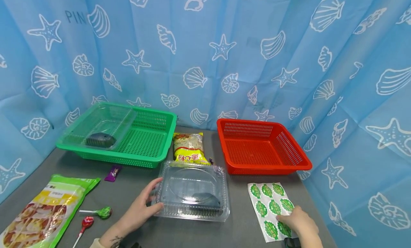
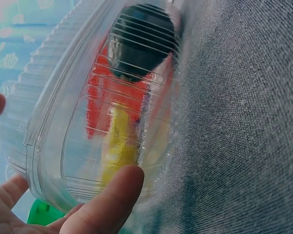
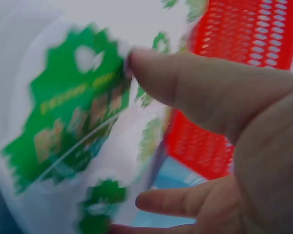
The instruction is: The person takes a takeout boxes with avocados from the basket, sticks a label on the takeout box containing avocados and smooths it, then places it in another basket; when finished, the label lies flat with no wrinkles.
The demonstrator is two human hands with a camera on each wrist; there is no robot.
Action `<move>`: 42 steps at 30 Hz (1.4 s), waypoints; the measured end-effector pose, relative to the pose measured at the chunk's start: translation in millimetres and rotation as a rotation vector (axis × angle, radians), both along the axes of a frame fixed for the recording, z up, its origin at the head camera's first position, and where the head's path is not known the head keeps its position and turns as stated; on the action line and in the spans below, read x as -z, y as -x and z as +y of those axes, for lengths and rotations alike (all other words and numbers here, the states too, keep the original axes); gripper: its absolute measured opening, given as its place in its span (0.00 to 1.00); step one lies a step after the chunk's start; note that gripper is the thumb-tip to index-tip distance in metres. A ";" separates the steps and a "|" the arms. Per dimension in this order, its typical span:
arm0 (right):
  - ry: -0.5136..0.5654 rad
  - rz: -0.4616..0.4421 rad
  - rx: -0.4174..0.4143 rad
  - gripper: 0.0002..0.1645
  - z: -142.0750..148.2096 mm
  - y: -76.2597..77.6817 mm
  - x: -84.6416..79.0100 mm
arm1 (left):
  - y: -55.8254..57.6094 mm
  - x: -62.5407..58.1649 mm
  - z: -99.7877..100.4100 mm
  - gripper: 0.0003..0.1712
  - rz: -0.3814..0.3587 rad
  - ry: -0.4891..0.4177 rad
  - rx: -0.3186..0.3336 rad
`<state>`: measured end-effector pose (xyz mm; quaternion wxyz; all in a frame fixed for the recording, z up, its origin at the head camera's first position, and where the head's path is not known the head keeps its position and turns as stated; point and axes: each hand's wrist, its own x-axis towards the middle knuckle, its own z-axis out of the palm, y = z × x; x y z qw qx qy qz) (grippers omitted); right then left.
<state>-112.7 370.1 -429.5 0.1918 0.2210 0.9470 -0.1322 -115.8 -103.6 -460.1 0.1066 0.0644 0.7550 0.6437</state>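
Note:
A clear plastic clamshell box (image 1: 192, 191) stands mid-table with its lid down. A dark rounded thing (image 2: 142, 41) shows through its wall; its kind is unclear. My left hand (image 1: 141, 201) grips the box's left end, with the thumb (image 2: 110, 200) at the front corner and the fingers farther back, partly hidden. On the right lies a white sheet of round green stickers (image 1: 264, 209). My right hand (image 1: 300, 223) pinches the sheet near its right edge, thumb (image 3: 176, 80) on top by a green sticker (image 3: 73, 107); part of the fingers is hidden under the sheet.
Behind stand a green basket (image 1: 160, 158), bearing another clear box (image 1: 102, 123), and a red basket (image 1: 263, 166). A yellow noodle bag (image 1: 189, 148) touches the box's back. Left lie a green food bag (image 1: 48, 208), two lollipops (image 1: 104, 212) and a purple-wrapped sweet (image 1: 113, 173).

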 end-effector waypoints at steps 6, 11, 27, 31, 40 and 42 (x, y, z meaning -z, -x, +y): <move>0.009 -0.005 0.007 0.75 10.7 -0.5 6.2 | -0.3 -3.3 -0.7 0.40 -0.004 0.023 -0.013; 0.081 0.109 0.018 0.62 13.3 -5.7 2.6 | -2.8 -6.3 -3.3 0.41 0.009 0.071 -0.011; 0.818 0.453 -0.273 0.36 -35.6 -44.0 -88.2 | -12.1 -54.6 -3.3 0.24 0.486 0.203 -0.230; 1.295 0.390 -0.591 0.33 -70.6 -43.8 -98.4 | -11.1 -76.4 31.6 0.25 0.502 0.005 -0.027; 1.340 0.303 -0.789 0.32 -126.2 -34.1 -96.6 | -18.1 -107.2 82.6 0.18 0.318 -0.369 0.408; 1.107 0.461 -0.718 0.37 -130.0 -34.4 -99.7 | -19.7 -106.5 86.0 0.16 0.260 -0.418 0.384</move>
